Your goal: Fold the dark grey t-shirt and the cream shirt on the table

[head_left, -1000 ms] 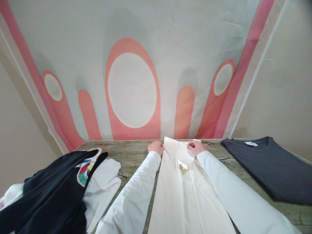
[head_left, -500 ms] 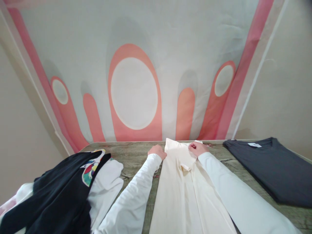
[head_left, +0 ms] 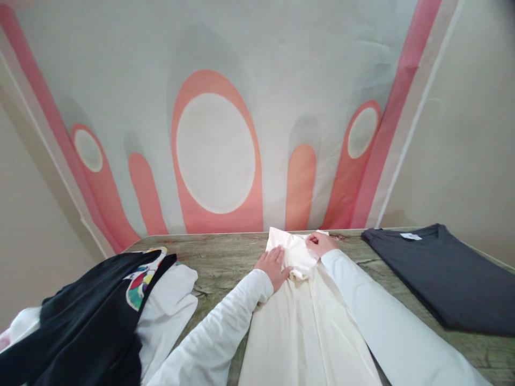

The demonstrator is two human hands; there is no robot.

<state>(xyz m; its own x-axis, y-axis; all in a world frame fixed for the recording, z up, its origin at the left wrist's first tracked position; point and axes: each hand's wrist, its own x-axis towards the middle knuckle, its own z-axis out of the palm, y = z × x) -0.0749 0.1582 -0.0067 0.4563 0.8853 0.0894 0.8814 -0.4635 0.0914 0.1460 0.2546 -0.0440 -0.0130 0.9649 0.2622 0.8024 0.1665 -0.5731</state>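
A long cream garment (head_left: 295, 332) lies on the wooden table, stretching from its far edge toward me, with a folded flap at its far end. My left hand (head_left: 274, 266) rests flat on the left side of that flap, fingers stretched out and slightly apart. At the flap's right side, my right hand (head_left: 322, 244) is closed with thumb and fingertips pinching the cloth. Soft creases run down the garment below both hands. Its nearest end is cut off by the bottom of the view.
Left on the wooden table (head_left: 225, 252) is a heap with a black garment (head_left: 84, 305) bearing a colourful print and a white garment (head_left: 169, 300). A folded dark grey T-shirt (head_left: 446, 279) lies on the right. Behind the table hangs a pink and grey patterned backdrop (head_left: 217, 150).
My left hand has gone from the garment's left edge inward onto the flap, its fingers now spread flat. The right hand keeps its pinch. The view has shifted slightly.
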